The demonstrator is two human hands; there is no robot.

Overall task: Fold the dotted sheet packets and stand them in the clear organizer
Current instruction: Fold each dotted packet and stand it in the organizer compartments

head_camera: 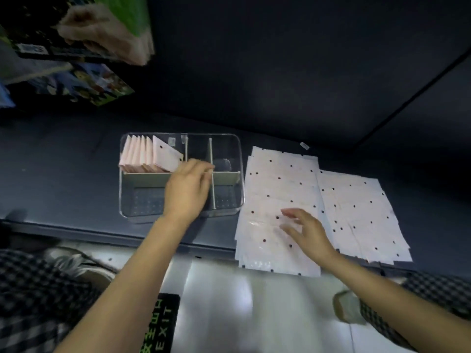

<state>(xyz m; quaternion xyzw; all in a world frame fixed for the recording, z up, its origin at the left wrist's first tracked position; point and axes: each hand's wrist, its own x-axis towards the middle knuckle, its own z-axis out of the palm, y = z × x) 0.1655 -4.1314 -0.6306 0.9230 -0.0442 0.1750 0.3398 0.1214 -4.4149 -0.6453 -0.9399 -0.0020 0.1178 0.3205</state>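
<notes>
Head view, left to right: clear organizer, folded packets upright at 10 o'clock; left hand above, fingers relaxed; dotted sheets at 3 o'clock overhanging table edge; right hand spread flat, grasping nothing.

— How many things are sitting on the shelf?
— One clear organizer, two stacks of dotted sheets, and roughly seven folded packets are standing inside.
</notes>
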